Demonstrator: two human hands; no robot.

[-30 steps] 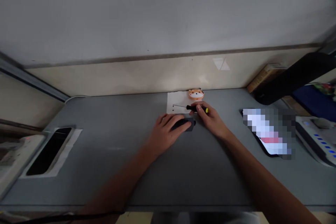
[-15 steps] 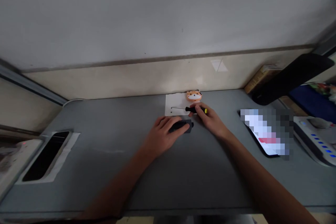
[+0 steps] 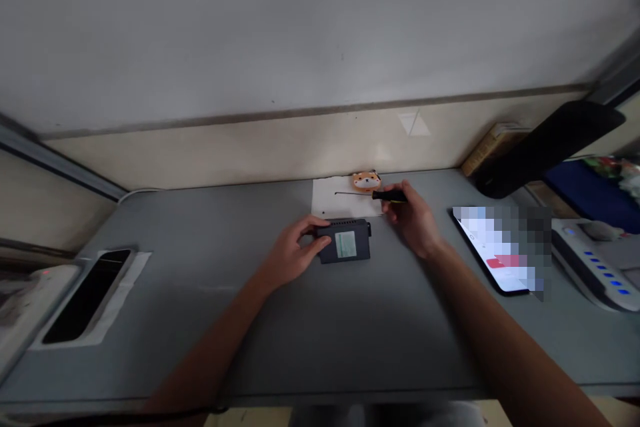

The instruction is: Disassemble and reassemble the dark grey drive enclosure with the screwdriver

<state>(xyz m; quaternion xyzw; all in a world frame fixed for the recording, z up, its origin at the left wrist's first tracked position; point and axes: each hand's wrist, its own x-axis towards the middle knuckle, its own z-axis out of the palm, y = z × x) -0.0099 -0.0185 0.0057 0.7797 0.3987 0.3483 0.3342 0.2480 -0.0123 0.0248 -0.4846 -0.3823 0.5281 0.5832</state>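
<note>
My left hand (image 3: 295, 250) grips the left end of a small dark box (image 3: 327, 252) with a pale label (image 3: 346, 245) and a row of slots along its far edge. The labelled face shows towards me. In my right hand (image 3: 413, 217) is a screwdriver (image 3: 390, 195) with a black and yellow handle, its thin shaft pointing left over a white sheet of paper (image 3: 327, 193). A tiny dark speck, maybe a screw, shows at the screwdriver's tip. Another small dark piece (image 3: 323, 213) lies on the paper. An orange and white animal-faced case (image 3: 367, 181) sits at the paper's far right.
A lit phone (image 3: 495, 253) lies on the grey table (image 3: 210, 340) to the right, beside a white power strip (image 3: 595, 267). A black cylinder (image 3: 545, 150) leans near a book (image 3: 493, 149). On the left a dark phone (image 3: 87, 297) rests on paper. The wall closes off the back.
The box has turned so its labelled face shows. My right hand has moved right and slightly away with the screwdriver; the dark piece near its tip has left its spot on the paper.
</note>
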